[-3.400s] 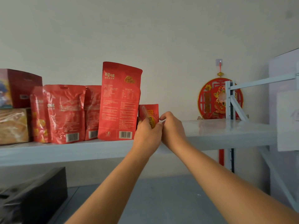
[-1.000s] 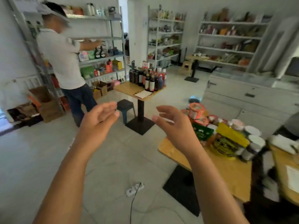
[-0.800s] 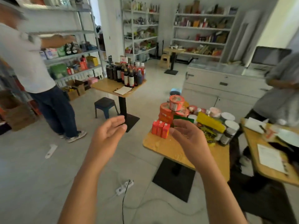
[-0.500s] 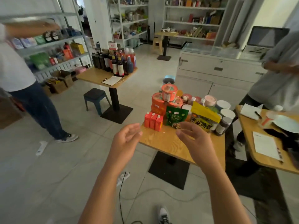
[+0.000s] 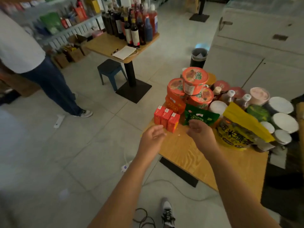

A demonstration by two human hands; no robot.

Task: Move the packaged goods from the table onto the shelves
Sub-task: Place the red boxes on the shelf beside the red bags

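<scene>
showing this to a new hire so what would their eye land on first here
The stack of orange-red noodle cups at the far end of the wooden table stands out, with a big yellow bag to its right. Nearer, the left hand and right hand hover empty by three small red cartons and a green pouch.

Second wooden table [image 5: 105, 45] at back w/ dark sauce bottles [image 5: 131, 30], notepad [image 5: 125, 52] + pen [image 5: 114, 51]. Blue stool [image 5: 110, 69] beside its pedestal. Black bin [image 5: 198, 57] by white cabinet [image 5: 256, 46]. Person in jeans [image 5: 49, 83] at left; power strip [image 5: 125, 166] on floor.
</scene>
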